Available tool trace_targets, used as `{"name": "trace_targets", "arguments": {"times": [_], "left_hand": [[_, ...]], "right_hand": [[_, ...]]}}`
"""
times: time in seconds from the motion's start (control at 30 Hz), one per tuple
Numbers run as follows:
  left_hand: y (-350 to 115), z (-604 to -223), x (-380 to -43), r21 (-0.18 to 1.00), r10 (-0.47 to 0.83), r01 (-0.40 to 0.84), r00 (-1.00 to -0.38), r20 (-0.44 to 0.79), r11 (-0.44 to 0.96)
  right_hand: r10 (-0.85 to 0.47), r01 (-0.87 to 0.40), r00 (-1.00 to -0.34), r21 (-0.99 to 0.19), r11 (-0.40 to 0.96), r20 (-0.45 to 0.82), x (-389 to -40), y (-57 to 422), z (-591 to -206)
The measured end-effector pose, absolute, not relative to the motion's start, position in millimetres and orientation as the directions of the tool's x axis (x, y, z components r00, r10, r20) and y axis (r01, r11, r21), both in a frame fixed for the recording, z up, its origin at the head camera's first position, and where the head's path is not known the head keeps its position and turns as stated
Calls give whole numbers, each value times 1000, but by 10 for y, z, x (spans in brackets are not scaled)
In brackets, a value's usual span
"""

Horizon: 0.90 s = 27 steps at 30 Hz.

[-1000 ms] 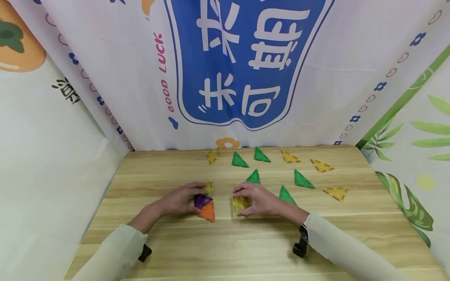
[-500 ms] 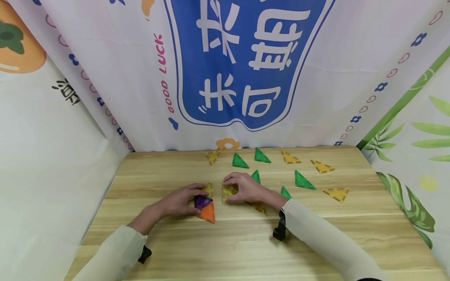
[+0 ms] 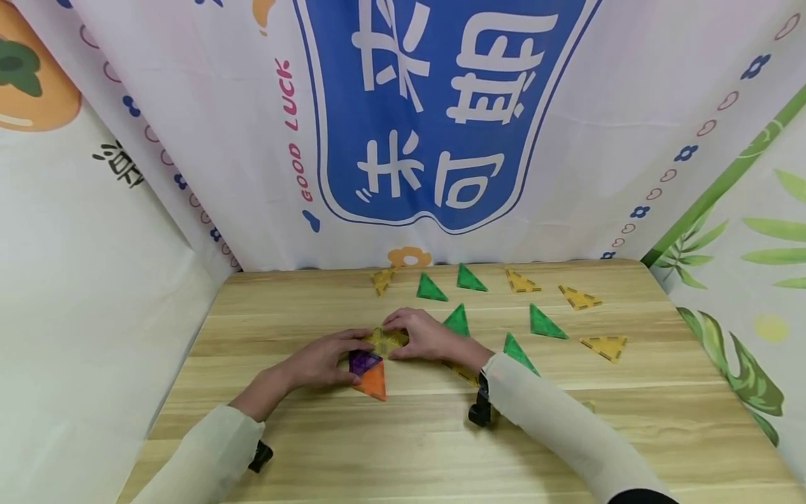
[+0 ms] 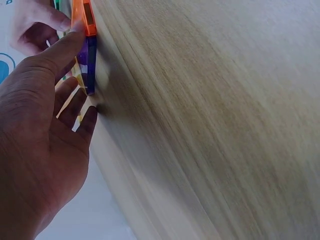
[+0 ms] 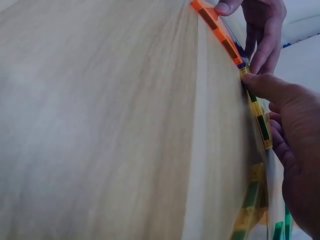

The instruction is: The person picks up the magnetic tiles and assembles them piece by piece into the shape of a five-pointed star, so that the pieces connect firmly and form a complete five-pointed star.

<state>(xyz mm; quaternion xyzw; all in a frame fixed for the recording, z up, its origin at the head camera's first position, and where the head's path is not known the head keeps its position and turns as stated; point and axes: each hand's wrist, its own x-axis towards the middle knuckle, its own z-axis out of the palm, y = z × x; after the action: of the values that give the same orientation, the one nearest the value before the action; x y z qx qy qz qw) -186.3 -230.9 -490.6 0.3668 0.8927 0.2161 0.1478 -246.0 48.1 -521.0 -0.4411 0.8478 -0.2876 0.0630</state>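
In the head view, my left hand [image 3: 321, 360] holds a flat group of translucent magnetic tiles on the table. Its thumb lies at the orange tile [image 3: 374, 383] and purple tile [image 3: 363, 361]; its fingertips reach a yellow tile [image 3: 376, 337] behind them. From the right, my right hand [image 3: 425, 334] pinches another yellow magnetic tile [image 5: 257, 112] between thumb and fingers. That tile meets the group's upper right edge, its outline partly covered by fingers. In the left wrist view, the left thumb touches the orange tile [image 4: 89, 20], with the purple tile [image 4: 89, 62] beside it.
Beneath the right forearm lies a yellow triangle [image 3: 462, 372], partly hidden. Several green triangles [image 3: 546, 322] and yellow triangles [image 3: 603, 347] are spread over the wooden table [image 3: 302, 448], rear and right. A printed cloth [image 3: 567, 175] hangs behind the table.
My right hand has moved left with its yellow tile, closing the gap to the tile group. A yellow triangle under the right arm came into view. The left hand stays in place.
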Motion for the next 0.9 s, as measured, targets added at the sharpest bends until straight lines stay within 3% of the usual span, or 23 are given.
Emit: {"name": "trace_targets", "arguments": {"times": [0.4, 0.9], "left_hand": [[-2304, -4881, -1860, 493, 722, 594, -684, -106, 635], [-2308, -4904, -1873, 504, 715, 580, -690, -113, 640]], "right_hand": [[-777, -734, -594, -534, 420, 206, -2351, 739, -5062], [-760, -744, -609, -496, 448, 226, -1958, 1704, -4898]]}}
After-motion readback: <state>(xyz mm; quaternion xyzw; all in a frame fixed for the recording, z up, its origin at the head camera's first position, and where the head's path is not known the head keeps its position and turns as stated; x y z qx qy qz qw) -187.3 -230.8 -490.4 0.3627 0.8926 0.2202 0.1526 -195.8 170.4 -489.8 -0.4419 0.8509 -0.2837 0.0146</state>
